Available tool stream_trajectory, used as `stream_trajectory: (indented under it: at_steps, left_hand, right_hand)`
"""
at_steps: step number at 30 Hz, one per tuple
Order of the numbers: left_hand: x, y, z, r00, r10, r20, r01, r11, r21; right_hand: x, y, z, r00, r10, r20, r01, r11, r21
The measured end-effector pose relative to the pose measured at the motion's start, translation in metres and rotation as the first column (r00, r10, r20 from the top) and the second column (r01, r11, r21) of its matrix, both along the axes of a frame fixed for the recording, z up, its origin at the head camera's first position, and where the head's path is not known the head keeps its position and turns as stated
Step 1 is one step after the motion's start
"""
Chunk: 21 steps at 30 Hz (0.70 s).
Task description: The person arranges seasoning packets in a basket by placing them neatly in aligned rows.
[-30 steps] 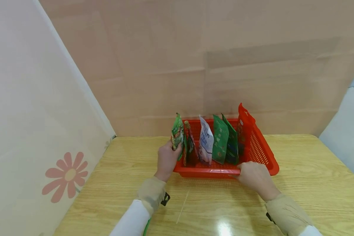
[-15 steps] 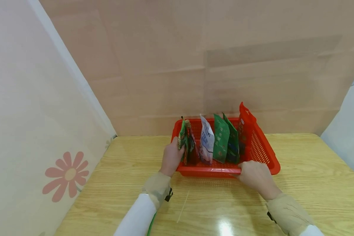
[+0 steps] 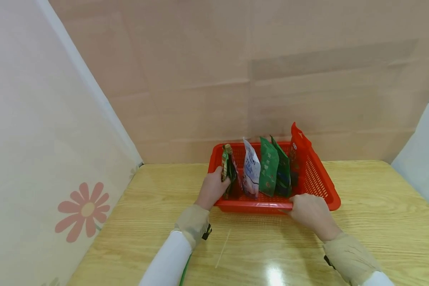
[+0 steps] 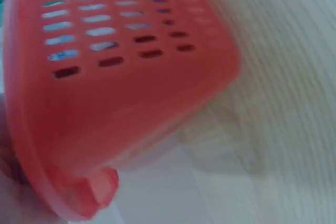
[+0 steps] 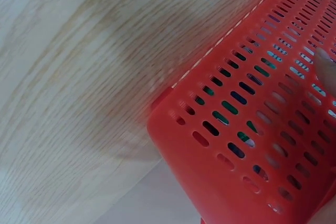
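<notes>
A red perforated plastic basket (image 3: 254, 205) stands on the table, with bags upright inside. My left hand (image 3: 212, 187) reaches over its left end and pinches a green packet (image 3: 224, 161), now lower among the contents. Beside that packet stands a dark bottle with a tan cap (image 3: 228, 149). In the left wrist view the hand (image 4: 21, 198) shows only partly, behind the basket rim. My right hand (image 3: 309, 212) grips the basket's front rim near the right corner. In the right wrist view, a fingertip (image 5: 326, 69) lies against the perforated wall.
Farther right in the basket are a white bag (image 3: 251, 171), two green bags, the nearer one (image 3: 269, 169) lighter, and a red bag (image 3: 298, 147). The wooden table (image 3: 157, 186) meets a brown paper-covered wall (image 3: 186, 99) behind. A white panel with a flower (image 3: 87, 210) borders the left.
My left hand has moved right and into the basket, bringing the green packet down beside the bottle. My right hand keeps its grip on the front rim.
</notes>
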<state>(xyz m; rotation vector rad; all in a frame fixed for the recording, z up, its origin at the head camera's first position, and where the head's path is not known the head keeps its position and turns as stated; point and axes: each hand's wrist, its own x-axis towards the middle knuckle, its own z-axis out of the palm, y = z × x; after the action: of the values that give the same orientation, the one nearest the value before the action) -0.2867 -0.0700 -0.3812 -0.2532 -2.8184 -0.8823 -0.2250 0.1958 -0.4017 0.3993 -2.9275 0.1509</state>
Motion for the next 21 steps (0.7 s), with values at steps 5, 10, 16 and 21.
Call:
stream_trajectory:
  at_steps: [5, 10, 16, 21]
  left_hand:
    - [0.006, 0.003, 0.009, 0.999, 0.041, 0.002, -0.041, 0.998, 0.038]
    - [0.012, 0.005, 0.015, 0.998, 0.034, -0.059, -0.038, 0.998, -0.052]
    - [0.012, 0.003, 0.013, 0.994, 0.053, -0.099, -0.059, 0.996, -0.06]
    - [0.009, 0.002, 0.008, 0.993, 0.06, -0.097, -0.067, 0.995, -0.078]
  right_hand:
    - [0.0, 0.0, -0.001, 1.0, 0.005, -0.006, -0.005, 1.0, 0.005]
    - [0.001, -0.001, 0.0, 1.0, 0.005, -0.015, -0.005, 1.0, 0.005]
    - [-0.001, 0.0, -0.002, 1.0, -0.003, -0.01, 0.003, 1.0, -0.003]
    - [0.0, 0.0, -0.001, 1.0, -0.006, -0.001, 0.006, 1.0, -0.007]
